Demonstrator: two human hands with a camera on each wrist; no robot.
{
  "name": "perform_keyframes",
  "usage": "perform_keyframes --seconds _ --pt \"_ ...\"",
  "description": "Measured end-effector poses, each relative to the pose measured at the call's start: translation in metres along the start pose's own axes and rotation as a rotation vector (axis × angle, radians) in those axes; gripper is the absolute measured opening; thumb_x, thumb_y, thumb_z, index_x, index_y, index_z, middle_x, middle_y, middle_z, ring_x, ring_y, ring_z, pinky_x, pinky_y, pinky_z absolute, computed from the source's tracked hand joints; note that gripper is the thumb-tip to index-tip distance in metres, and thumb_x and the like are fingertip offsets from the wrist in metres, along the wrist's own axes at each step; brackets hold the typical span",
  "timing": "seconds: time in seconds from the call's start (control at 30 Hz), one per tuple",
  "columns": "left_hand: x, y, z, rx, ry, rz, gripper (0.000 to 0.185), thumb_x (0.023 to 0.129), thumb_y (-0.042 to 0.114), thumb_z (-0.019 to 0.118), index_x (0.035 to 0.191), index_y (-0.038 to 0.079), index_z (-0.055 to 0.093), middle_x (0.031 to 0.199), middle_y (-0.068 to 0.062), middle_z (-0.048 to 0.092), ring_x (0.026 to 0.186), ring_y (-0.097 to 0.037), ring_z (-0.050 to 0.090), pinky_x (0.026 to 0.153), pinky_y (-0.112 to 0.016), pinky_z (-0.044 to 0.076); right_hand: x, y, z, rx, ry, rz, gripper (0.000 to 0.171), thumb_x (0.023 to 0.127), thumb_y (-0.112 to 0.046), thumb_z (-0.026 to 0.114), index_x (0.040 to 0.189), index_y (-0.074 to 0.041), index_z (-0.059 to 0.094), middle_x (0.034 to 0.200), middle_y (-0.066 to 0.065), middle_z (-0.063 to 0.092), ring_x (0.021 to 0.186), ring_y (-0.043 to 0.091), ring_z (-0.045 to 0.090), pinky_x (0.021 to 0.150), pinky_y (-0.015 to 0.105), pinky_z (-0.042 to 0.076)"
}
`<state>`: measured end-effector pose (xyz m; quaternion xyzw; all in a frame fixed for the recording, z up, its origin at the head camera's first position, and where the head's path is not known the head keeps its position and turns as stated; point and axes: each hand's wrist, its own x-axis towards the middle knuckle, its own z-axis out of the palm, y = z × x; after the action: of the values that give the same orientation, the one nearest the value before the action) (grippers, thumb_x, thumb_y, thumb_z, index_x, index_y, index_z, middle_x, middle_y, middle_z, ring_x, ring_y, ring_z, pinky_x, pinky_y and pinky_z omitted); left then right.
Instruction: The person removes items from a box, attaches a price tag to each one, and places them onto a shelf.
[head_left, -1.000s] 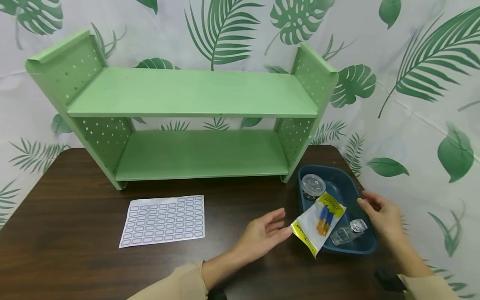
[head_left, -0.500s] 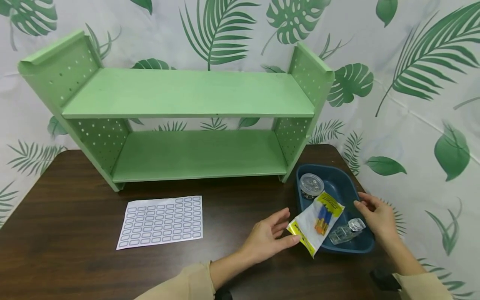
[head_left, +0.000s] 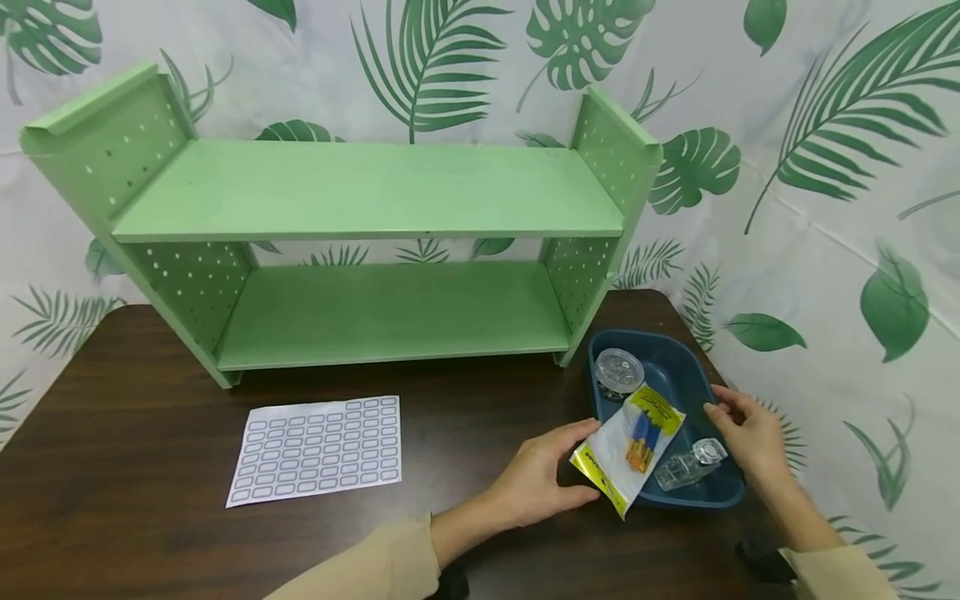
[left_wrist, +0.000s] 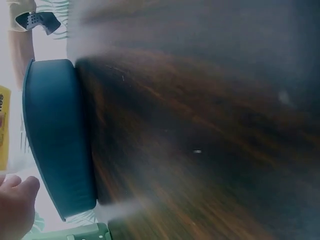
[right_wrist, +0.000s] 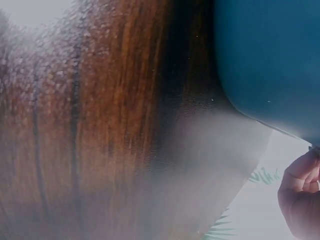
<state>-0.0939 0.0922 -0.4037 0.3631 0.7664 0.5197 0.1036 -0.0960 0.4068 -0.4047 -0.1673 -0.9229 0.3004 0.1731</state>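
A dark brown wooden tabletop [head_left: 150, 467] fills the lower part of the head view, set against a white backdrop printed with green leaves. Along the tabletop's far edge stands a light green two-tier shelf [head_left: 360, 225] with perforated side panels. In front of the shelf, toward the near left of the tabletop, a white sheet of blank labels [head_left: 317, 450] lies flat. At the right edge of the tabletop, close to its far right corner, sits a dark blue tray [head_left: 678, 367]. Across the tray's near left rim lies a clear plastic packet [head_left: 628, 450] with yellow ends and orange and blue items inside, part of it jutting out over the tabletop. The left hand [head_left: 542, 483] has its fingers and thumb curved around the packet's near left end, touching it; whether it is actually clamped on the packet cannot be told. The right hand [head_left: 750, 433] rests with loosely curled fingers on the tray's right rim, gripping nothing that shows. Inside the tray, a small round clear lidded container [head_left: 618, 371] sits at the far left, and a small clear glass bottle [head_left: 686, 468] lies on its side at the near right.
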Motion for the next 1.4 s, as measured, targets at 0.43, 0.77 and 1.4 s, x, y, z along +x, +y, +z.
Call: perform_keyframes --seconds 0.43,0.77,1.4 --pt "0.016 0.001 0.009 0.401 0.002 0.270 0.036 0.085 0.008 0.075 0.120 0.008 0.069 0.137 -0.005 0.061 0.136 -0.021 0.050 0.106 -0.021 0.043 -0.003 0.001 0.003 0.008 0.023 0.015 0.034 0.096 -0.009 0.059 0.125 0.009 0.059 0.087 0.013 0.058 0.067 0.000 0.041 0.055 0.013 0.037" --pt "0.017 -0.002 0.011 0.446 0.021 0.387 0.019 0.083 0.004 0.076 0.101 0.012 0.075 0.123 -0.002 0.070 0.124 -0.015 0.061 0.106 -0.018 0.043 -0.004 -0.001 0.003 0.022 0.016 0.019 0.034 0.097 -0.009 0.058 0.126 0.009 0.058 0.085 0.009 0.054 0.068 0.002 0.041 0.055 0.014 0.037" --pt "0.011 0.008 0.006 0.403 0.259 0.431 0.018 0.081 0.009 0.078 0.094 0.015 0.068 0.098 0.004 0.077 0.088 -0.006 0.073 0.079 -0.009 0.052 -0.003 0.002 0.004 -0.004 0.038 0.017 0.033 0.095 -0.009 0.060 0.124 0.008 0.061 0.086 0.012 0.057 0.067 -0.001 0.040 0.055 0.012 0.036"
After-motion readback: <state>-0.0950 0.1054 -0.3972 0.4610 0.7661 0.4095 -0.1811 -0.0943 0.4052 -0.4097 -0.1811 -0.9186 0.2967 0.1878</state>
